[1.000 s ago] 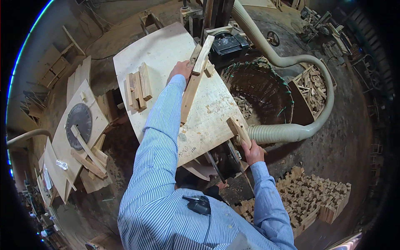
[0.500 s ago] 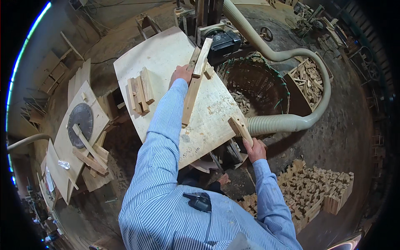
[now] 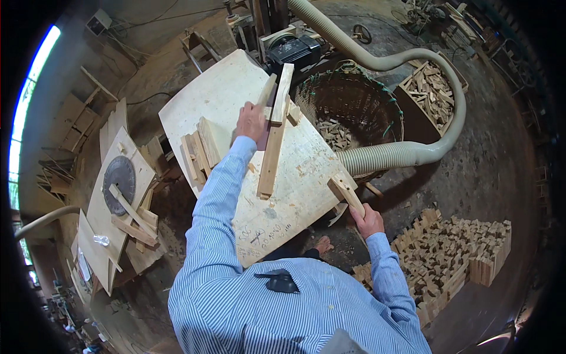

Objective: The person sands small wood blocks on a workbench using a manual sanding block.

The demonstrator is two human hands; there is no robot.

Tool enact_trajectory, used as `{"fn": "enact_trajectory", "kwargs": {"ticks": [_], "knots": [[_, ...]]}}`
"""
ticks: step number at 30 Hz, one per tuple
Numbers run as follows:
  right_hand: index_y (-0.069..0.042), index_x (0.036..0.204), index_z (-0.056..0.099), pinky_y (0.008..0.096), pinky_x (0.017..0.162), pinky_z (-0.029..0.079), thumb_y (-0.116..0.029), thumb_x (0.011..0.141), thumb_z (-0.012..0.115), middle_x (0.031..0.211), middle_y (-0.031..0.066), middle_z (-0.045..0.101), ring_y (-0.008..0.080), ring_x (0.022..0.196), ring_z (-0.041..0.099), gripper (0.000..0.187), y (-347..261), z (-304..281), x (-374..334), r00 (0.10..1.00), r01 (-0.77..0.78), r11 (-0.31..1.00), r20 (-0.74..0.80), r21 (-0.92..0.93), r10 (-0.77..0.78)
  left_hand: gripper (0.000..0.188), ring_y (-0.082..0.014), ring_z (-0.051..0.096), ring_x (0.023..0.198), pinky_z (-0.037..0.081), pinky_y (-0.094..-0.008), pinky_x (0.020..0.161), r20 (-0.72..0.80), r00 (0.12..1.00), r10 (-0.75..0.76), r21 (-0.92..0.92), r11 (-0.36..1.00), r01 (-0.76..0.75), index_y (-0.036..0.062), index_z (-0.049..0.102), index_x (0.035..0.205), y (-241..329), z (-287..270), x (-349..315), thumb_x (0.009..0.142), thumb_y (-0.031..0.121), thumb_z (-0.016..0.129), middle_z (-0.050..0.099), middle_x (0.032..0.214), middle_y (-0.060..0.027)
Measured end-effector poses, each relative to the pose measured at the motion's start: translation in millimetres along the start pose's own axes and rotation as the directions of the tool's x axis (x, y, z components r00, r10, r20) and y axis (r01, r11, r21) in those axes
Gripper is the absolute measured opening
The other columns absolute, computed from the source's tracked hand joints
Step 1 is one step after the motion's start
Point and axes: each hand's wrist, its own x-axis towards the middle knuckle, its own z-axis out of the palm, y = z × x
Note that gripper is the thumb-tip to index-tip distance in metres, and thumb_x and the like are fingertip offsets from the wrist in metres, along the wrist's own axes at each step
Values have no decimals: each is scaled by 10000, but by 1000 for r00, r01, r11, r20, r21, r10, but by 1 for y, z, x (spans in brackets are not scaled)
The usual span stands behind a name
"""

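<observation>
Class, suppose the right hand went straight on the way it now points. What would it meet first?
Probably the pale tabletop: the wooden piece in the right hand overlaps its corner in this view. Depth is unclear, so the hand might pass above or below that edge instead.

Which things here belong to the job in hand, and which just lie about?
Job in hand, seemingly:
Left hand, holding a wood piece
Right hand, holding a wood strip
Pale tabletop
Long wooden bar on it

Probably just lying about:
Dark round disc
Shiny clear scrap
</observation>
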Motion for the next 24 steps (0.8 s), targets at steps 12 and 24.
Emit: {"fn": "enact_trajectory", "kwargs": {"ticks": [12, 24], "knots": [[-57, 979, 639, 566, 765, 557, -592, 992, 627, 891, 257, 736, 475, 865, 717, 535, -6, -7, -2, 997, -49, 998, 55, -29, 50, 440, -354, 677, 1131, 546, -439, 1012, 188, 863, -469, -197, 843, 501, 91, 697, 1356, 19, 26, 17, 970, 301, 722, 636, 1259, -206], [-54, 1016, 613, 575, 748, 565, -540, 991, 648, 890, 258, 737, 477, 848, 721, 488, -6, -5, 1, 996, -31, 995, 79, -96, 39, 406, -284, 748, 1010, 579, -382, 934, 189, 819, -542, -334, 749, 572, 35, 744, 1282, 14, 45, 38, 948, 265, 764, 774, 1109, -192]]}}
